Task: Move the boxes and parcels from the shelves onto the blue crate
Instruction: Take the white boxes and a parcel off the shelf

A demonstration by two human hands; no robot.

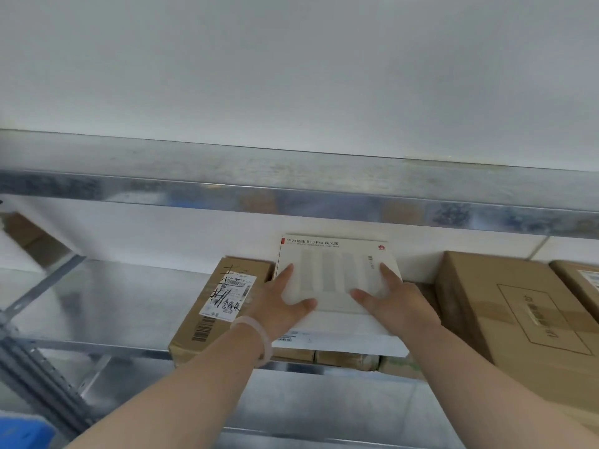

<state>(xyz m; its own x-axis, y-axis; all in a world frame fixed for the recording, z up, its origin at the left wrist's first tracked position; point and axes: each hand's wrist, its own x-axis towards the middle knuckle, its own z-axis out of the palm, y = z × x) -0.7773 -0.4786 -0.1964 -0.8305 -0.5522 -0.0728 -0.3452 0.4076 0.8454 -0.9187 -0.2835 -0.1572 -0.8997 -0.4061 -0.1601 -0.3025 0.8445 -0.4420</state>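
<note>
Blue plastic of the crate (pixel 22 429) shows well below and left of the left hand (pixel 282 303), and a brown cardboard parcel (pixel 220 306) with a scribbled label lies on the metal shelf (pixel 129 303), touching that hand's left side. Both hands hold the white box (pixel 337 277) between them, the left hand on its left edge and the right hand (pixel 392 299) on its right, thumbs and forefingers spread on the lid, above low parcels (pixel 346 359) on the shelf. Just right of the right hand stands a large cardboard box (pixel 505 312).

Single head view, close, facing forward and down at metal shelf (pixel 97 303)
</note>
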